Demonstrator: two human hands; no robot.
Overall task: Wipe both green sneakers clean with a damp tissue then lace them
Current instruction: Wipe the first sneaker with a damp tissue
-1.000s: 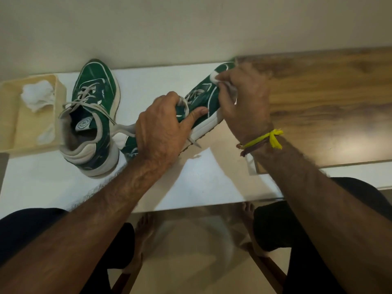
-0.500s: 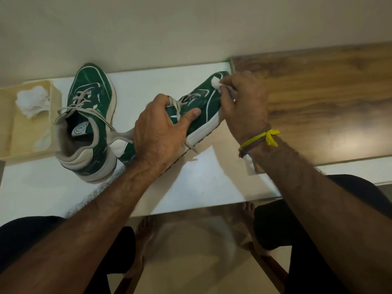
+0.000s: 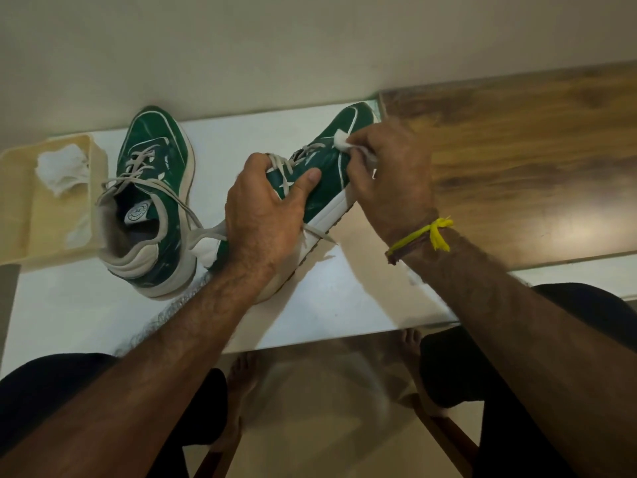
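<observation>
The tilted sneaker (image 3: 324, 174), near the table's (image 3: 86, 305) far edge, is gripped by the left hand (image 3: 265, 215); the tissue (image 3: 342, 140) is pinched by the right hand (image 3: 389, 174). The loose laces (image 3: 286, 163) could be dragged, or the thin tissue torn, by hard rubbing.

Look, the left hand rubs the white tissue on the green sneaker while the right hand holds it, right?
Swapped. In the head view the right hand rubs the white tissue on the green sneaker, and the left hand holds it.
</observation>
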